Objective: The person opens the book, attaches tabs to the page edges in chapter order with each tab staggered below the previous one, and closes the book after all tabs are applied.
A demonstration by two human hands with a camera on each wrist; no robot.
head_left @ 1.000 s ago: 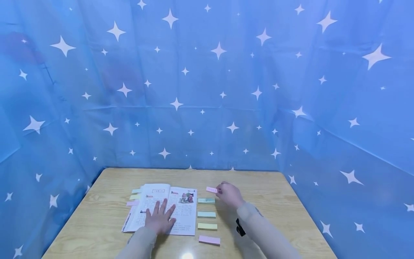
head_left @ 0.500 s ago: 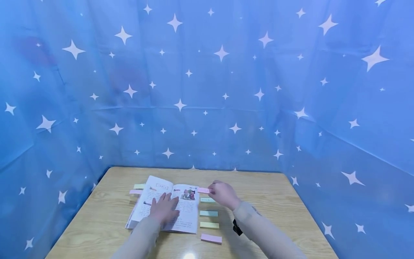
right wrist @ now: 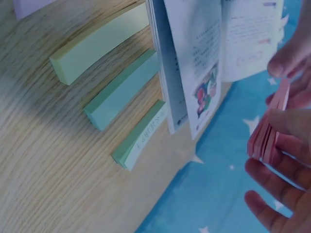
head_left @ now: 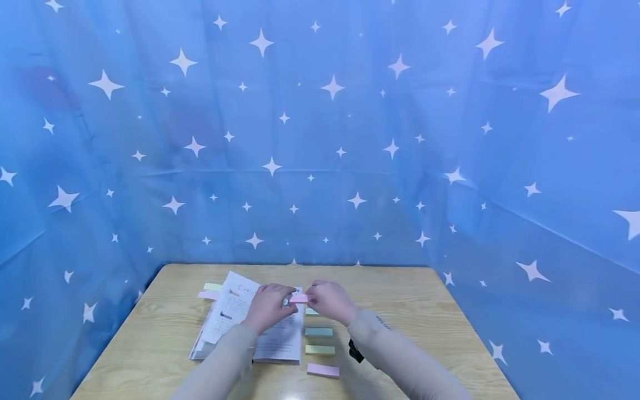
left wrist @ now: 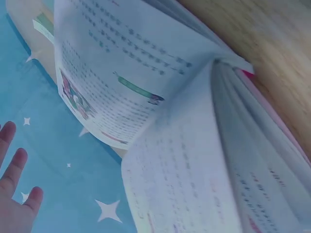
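A blue curtain (head_left: 310, 128) with white stars backs the tabletop (head_left: 400, 303). At the left, a yellow tab (head_left: 213, 287) and a pink tab (head_left: 208, 295) jut out past the open book (head_left: 280, 341), whose pages bow upward. The left hand (head_left: 270, 306) is over the right page, blocking much of it from the head view; its thumb and a finger lie either side of the pink pad's (head_left: 299, 299) left end, and I cannot tell if they grip it. That pad is above the book, near its right edge; the right hand's (head_left: 332, 301) fingers pinch its right end. Just beside the book, from far to near, lie the green pad (right wrist: 138, 138), teal pad (head_left: 319, 332), yellow pad (head_left: 320, 350) and lilac pad (head_left: 323, 370). A black band (head_left: 355, 351) is at the right wrist.

Counted: two hands, one book, two tabs showing, five pads, one held and four lying.

The left wrist view cuts off the left hand, showing three fingertips. In the head view the right hand hides part of the green pad; its handwriting is unreadable, and the book's print too small to read.
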